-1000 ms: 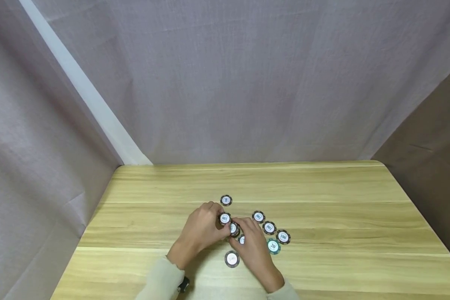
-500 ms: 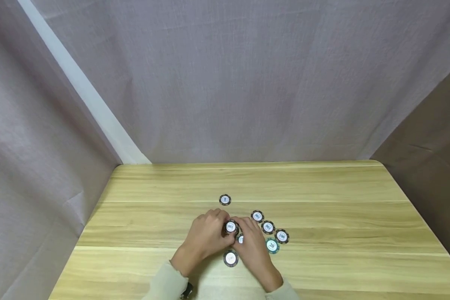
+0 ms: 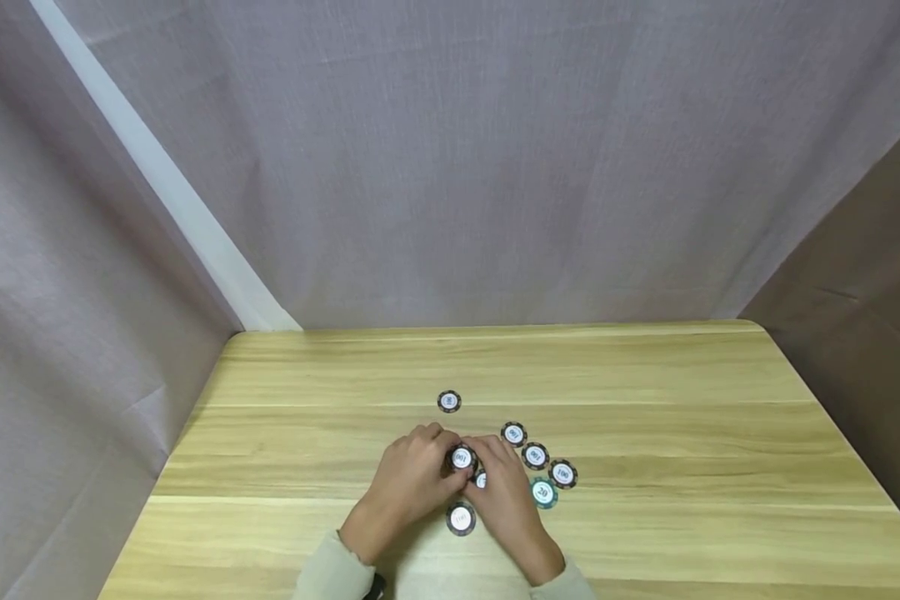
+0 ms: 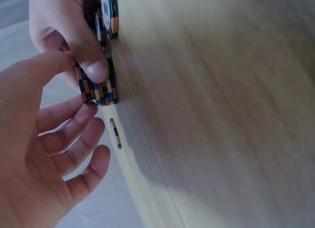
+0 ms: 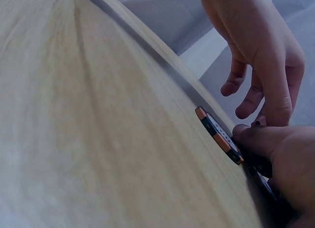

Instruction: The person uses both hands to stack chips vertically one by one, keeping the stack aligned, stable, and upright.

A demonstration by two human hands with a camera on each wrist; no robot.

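Between my two hands stands a small stack of poker chips (image 3: 462, 457), a black chip marked 100 on top. My left hand (image 3: 408, 477) pinches the stack's upper part between thumb and index finger; its other fingers curve loosely beside it in the left wrist view. From the other side my right hand (image 3: 504, 490) grips the stack, its thumb (image 4: 97, 71) against the edges of the chips. Partly hidden under the right hand lies another chip (image 3: 482, 479). A black-and-orange chip (image 5: 220, 135) lies near the right thumb in the right wrist view.
One black chip (image 3: 449, 401) lies beyond the hands, another (image 3: 461, 518) on the near side. To the right are black chips (image 3: 535, 455) in a slanting row and a green chip (image 3: 543, 492) marked 20. Grey cloth (image 3: 450, 167) hangs behind the wooden table (image 3: 682, 400).
My left hand has moved right and slightly nearer, bringing a 100 chip onto the stack. My right hand has stayed at the stack.
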